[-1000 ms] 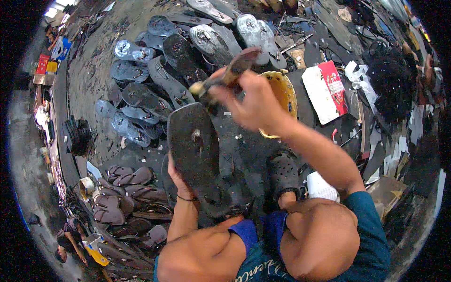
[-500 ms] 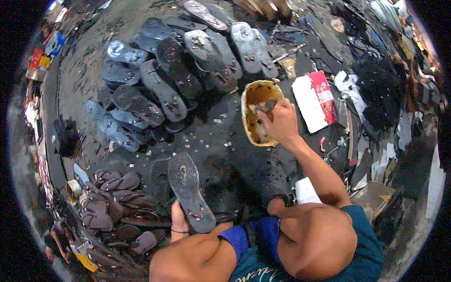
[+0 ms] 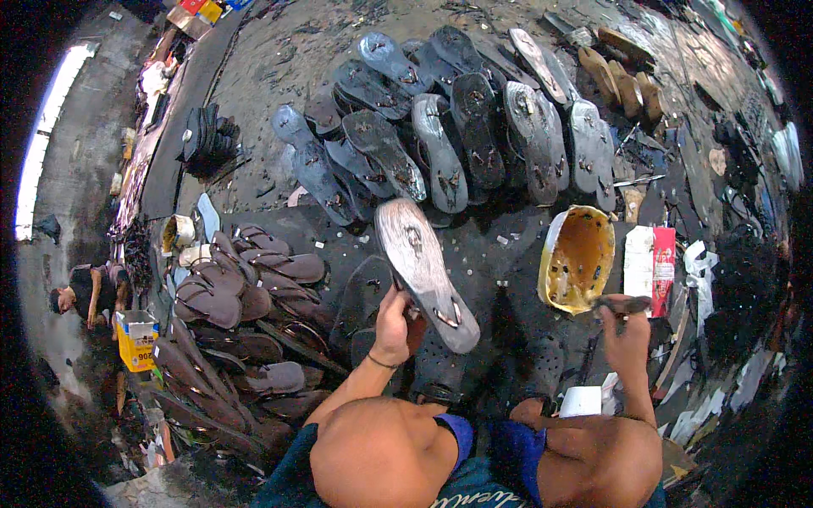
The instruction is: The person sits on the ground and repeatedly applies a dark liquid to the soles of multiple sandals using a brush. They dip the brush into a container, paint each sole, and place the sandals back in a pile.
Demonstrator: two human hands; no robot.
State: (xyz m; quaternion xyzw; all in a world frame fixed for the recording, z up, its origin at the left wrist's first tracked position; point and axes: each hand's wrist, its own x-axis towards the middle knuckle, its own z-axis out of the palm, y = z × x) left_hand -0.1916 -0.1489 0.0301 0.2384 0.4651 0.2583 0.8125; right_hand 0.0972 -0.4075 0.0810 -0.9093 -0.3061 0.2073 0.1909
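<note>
My left hand (image 3: 393,332) grips a dark sandal sole (image 3: 428,275) from beneath and tilts it up in front of my knees. Its upper half shines pale and streaky, while the lower end is dull grey, with bits of strap showing through. Beside the near right edge of a yellow-crusted tub (image 3: 549,262) is my right hand (image 3: 625,339), its fingers closed around a short, dark brush (image 3: 627,304). The brush's tip end is close to the tub's near rim; whether they touch, I cannot tell. Amber-brown residue coats the inside of the tub.
Rows of dark soles (image 3: 440,161) lie beyond my hands. Brown flip-flops (image 3: 212,292) are piled at my left. A red and white box (image 3: 648,271) lies right of the tub, near scraps. A white cup-like object (image 3: 581,401) stands by my right knee. Another person (image 3: 89,292) is far left.
My right hand has drawn the brush out of the tub to its near edge. My left hand has raised and tilted the sole. The view has swung left.
</note>
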